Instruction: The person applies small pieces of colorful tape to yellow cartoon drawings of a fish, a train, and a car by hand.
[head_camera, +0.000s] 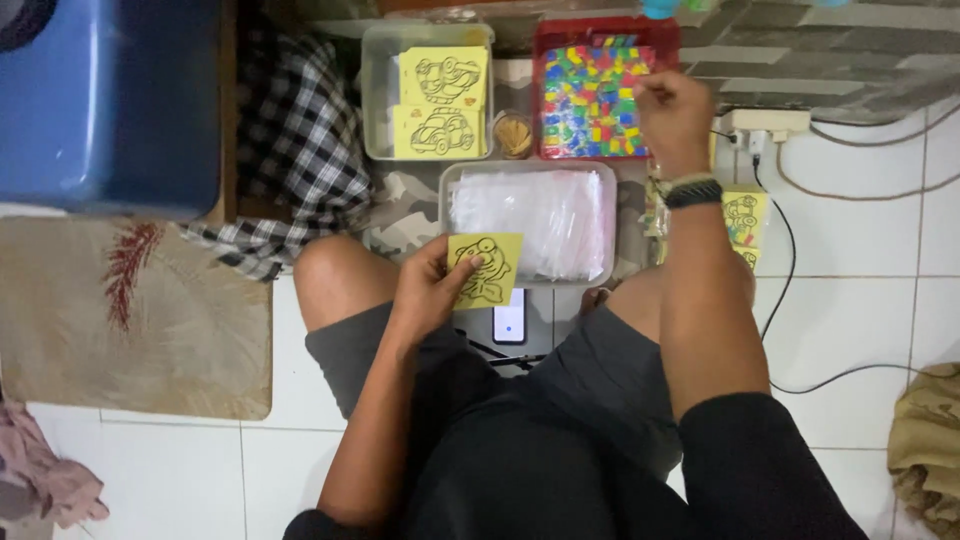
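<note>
The card (485, 268) is yellow with black line drawings. The red tray (548, 90) holds tiny bits in many colours. The cloth (300, 150) is black-and-white checked.

There is a single view, from a camera worn on the person's head. It looks almost straight down, so the person's own lap and bent knees fill the lower middle of the picture and the white tiled floor (860, 330) spreads out around them. The far side of the scene, away from the body, lies at the top edge, where the red tray (545, 90) and two clear plastic boxes (375, 100) sit. The camera is close: both forearms run up from the bottom edge, and the left hand (430, 290) and right hand (672, 112) are near enough for their fingers to show plainly. With only one view, nothing is shared between cameras.
</note>
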